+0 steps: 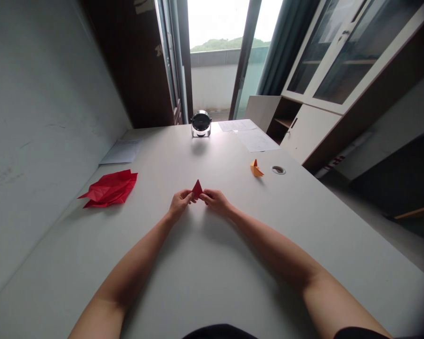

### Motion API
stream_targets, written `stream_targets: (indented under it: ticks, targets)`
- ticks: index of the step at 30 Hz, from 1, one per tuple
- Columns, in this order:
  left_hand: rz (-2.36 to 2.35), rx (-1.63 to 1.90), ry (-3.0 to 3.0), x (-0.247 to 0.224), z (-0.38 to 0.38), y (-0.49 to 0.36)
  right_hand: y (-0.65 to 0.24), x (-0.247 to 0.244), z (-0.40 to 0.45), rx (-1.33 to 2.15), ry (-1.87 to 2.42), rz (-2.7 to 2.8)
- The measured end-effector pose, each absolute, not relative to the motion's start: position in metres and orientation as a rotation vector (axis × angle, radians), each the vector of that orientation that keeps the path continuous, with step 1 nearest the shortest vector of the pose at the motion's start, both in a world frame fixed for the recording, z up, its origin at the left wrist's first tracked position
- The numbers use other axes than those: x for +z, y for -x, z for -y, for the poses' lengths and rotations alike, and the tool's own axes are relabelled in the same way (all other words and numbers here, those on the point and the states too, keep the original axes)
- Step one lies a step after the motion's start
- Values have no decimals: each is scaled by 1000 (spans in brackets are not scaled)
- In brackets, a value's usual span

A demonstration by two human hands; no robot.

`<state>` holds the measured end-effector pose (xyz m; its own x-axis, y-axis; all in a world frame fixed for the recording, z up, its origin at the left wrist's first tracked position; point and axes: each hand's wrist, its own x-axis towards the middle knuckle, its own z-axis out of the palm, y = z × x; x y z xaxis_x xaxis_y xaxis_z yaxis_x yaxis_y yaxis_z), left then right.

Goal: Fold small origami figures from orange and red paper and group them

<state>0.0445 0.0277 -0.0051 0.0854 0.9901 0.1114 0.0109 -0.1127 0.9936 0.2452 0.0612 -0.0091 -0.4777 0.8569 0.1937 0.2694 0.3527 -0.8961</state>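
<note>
A round black device (201, 123) in a metal frame is standing near the far edge of the white surface (162, 155). White sheets (257, 141) are lying to its right, and pale paper (120, 151) is resting beside the left wall (53, 117). A large red folded paper (113, 189) is lying on the left; an orange paper figure (256, 169) is sitting beside a round cable hole (278, 170). Beyond, a dark curtain (281, 56) is hanging beside a glass-fronted cabinet (313, 134).

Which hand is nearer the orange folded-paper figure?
Right: the right hand is to the near left of the orange figure; the left hand is farther left, across the red paper triangle.
</note>
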Motion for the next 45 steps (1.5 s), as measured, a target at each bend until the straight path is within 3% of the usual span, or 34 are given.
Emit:
stream_targets:
  ticks: [17, 24, 45]
  targets:
    - [-1086, 1241, -1280, -4, -30, -44, -247, -8, -62, 922, 1003, 2024]
    - [-1044, 1191, -1301, -4, -31, -44, -247, 0, -55, 1134, 913, 1972]
    - [-966, 1065, -1396, 4, -27, -39, -250, 5, -59, 1352, 868, 1835]
